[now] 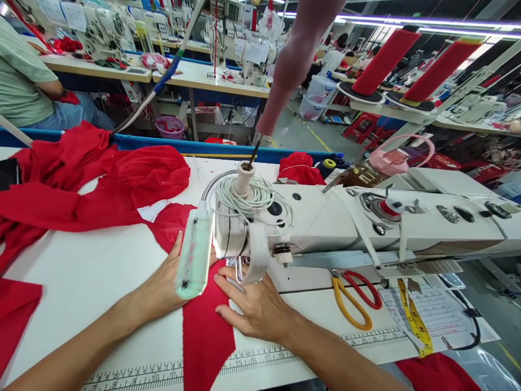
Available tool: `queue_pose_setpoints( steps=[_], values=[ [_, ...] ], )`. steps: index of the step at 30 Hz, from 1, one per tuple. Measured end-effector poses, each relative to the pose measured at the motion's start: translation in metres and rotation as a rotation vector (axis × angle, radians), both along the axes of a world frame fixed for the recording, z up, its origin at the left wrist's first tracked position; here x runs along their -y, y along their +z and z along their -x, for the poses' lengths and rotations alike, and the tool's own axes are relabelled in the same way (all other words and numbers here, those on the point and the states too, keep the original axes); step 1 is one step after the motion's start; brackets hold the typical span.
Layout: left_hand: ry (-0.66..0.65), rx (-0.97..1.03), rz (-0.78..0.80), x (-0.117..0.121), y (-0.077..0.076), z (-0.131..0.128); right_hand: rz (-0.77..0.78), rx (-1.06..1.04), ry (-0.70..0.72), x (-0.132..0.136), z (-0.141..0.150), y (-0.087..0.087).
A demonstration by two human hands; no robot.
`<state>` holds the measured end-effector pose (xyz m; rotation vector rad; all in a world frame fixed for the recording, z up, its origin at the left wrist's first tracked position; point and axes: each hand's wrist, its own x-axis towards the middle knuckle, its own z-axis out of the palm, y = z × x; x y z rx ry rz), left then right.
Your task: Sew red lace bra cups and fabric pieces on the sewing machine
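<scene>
A strip of red fabric point(205, 331) runs under the head of a white sewing machine point(325, 220) and hangs toward the table's front edge. My left hand point(165, 279) lies flat on the left side of the fabric, its fingers partly hidden behind a pale green lamp point(194, 252). On the right side, my right hand point(256, 304) rests with fingers spread, pressing the fabric close to the presser foot point(239, 267). The needle area is mostly covered by the machine head and a white guard.
Bunched red cloth point(93, 184) covers the back left of the table. Scissors point(354, 296) with yellow and red handles lie right of my right hand, near a yellow tape measure point(415, 320) and paper. Red thread cones point(385, 60) stand behind. A seated person point(36, 81) is at left.
</scene>
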<state>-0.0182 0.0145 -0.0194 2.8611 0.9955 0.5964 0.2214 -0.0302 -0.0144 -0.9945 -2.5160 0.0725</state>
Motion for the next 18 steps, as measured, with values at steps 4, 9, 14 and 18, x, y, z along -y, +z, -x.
queue_pose_setpoints(
  steps=[4,9,14,18],
  values=[
    [-0.007,0.002,-0.001,-0.003,0.014,-0.003,0.007,-0.014,0.013,0.000,-0.001,-0.001],
    [-0.038,-0.004,0.002,-0.009,0.010,0.006,0.003,-0.019,0.019,0.001,-0.001,-0.002],
    [0.026,-0.009,0.049,-0.016,0.000,0.012,0.019,0.003,0.011,0.002,-0.001,-0.002],
    [-0.004,-0.030,0.124,-0.016,0.004,0.007,0.008,-0.023,0.006,0.001,0.000,-0.003]
  ],
)
